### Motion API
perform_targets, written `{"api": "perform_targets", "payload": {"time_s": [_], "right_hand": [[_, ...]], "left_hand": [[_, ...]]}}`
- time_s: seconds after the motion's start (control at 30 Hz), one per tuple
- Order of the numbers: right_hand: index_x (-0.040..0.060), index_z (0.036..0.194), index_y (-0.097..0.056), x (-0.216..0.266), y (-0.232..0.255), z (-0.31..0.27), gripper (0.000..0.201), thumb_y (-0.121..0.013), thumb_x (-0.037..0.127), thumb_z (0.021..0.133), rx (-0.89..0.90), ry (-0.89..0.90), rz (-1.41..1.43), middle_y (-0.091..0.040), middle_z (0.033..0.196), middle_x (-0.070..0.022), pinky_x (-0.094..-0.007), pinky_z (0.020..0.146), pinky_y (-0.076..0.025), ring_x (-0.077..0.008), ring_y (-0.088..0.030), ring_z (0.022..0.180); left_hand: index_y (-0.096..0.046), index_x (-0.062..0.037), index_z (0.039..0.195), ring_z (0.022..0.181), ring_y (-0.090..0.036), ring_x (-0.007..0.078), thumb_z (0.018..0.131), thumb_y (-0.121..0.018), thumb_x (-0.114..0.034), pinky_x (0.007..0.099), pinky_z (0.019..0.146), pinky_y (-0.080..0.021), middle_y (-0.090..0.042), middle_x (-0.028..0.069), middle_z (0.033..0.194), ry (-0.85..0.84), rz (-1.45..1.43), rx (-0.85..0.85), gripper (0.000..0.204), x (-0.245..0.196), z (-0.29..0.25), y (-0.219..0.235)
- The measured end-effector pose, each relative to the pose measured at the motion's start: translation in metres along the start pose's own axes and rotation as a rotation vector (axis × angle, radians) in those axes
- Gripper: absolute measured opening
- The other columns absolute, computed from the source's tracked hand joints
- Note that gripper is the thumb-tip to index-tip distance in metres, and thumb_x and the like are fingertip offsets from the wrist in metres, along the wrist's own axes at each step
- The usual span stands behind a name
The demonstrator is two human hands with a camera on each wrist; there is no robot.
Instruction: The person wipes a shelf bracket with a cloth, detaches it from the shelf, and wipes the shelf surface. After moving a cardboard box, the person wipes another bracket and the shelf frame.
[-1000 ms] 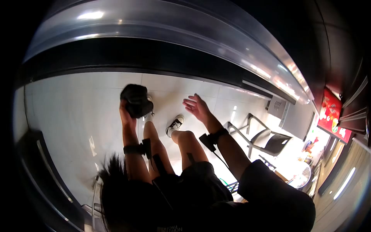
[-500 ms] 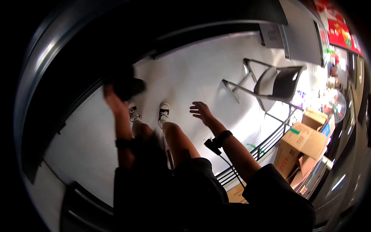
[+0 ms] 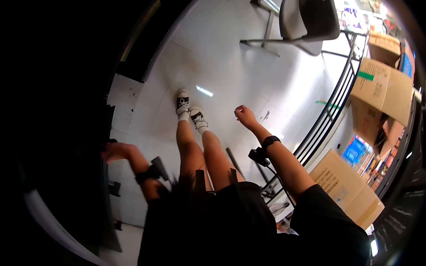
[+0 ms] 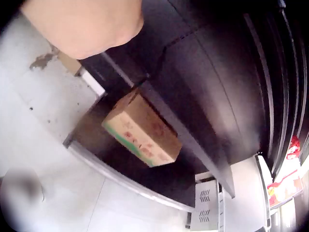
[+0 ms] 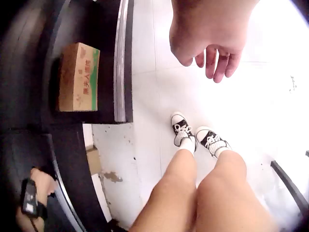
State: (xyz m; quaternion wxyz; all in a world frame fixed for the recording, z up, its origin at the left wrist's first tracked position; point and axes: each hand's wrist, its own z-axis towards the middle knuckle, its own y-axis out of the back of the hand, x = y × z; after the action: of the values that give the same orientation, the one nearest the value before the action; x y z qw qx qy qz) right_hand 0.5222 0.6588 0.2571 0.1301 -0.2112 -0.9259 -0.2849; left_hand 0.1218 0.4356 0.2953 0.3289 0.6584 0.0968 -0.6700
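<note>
My left hand [image 3: 119, 151] reaches to the edge of a black counter [image 5: 29, 140]. Its fingertips are lost in the dark there, and I cannot tell whether it holds anything. The left wrist view shows only the back of this hand [image 4: 91, 26], close over the dark surface. A brown carton with a green stripe [image 4: 145, 137] stands on a low black shelf nearby. My right hand [image 3: 246, 117] hangs over the pale floor with loosely curled fingers, nothing in them, as the right wrist view also shows.
A chair [image 3: 306, 22] stands ahead on the tiled floor. To the right runs a black metal rack [image 3: 319, 106], with cardboard boxes [image 3: 381, 91] beyond it. My feet in dark sneakers [image 3: 199, 118] are close together below.
Earlier my left hand held a black, soft-looking thing over the floor; it has since moved left into the counter's shadow. My right hand's fingers have relaxed inward. The view has turned right.
</note>
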Motion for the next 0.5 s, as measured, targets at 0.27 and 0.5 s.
{"api": "perform_targets", "payload": {"time_s": [0.27, 0.5], "right_hand": [[0.0020, 0.100, -0.055, 0.009, -0.053, -0.010, 0.032, -0.050, 0.025, 0.078, 0.135, 0.030, -0.181, -0.062, 0.087, -0.0216, -0.0428, 0.080, -0.045, -0.0377, -0.058, 0.088], [0.0006, 0.098, -0.055, 0.063, -0.082, 0.047, 0.029, -0.049, 0.023, 0.080, -0.016, 0.106, 0.112, -0.062, 0.083, -0.0230, -0.0432, 0.076, -0.046, -0.0383, -0.059, 0.084]], "left_hand": [[-0.038, -0.0058, 0.110, 0.099, -0.050, 0.0257, 0.080, -0.052, -0.020, 0.0426, 0.086, -0.041, -0.047, 0.0152, 0.110, 0.306, 0.444, 0.230, 0.035, 0.086, -0.075, -0.044], [-0.038, -0.0060, 0.112, 0.101, -0.050, 0.0262, 0.081, -0.051, -0.025, 0.0427, 0.086, -0.040, -0.047, 0.0139, 0.113, 0.426, 0.306, 0.985, 0.038, 0.119, -0.070, -0.109]]}}
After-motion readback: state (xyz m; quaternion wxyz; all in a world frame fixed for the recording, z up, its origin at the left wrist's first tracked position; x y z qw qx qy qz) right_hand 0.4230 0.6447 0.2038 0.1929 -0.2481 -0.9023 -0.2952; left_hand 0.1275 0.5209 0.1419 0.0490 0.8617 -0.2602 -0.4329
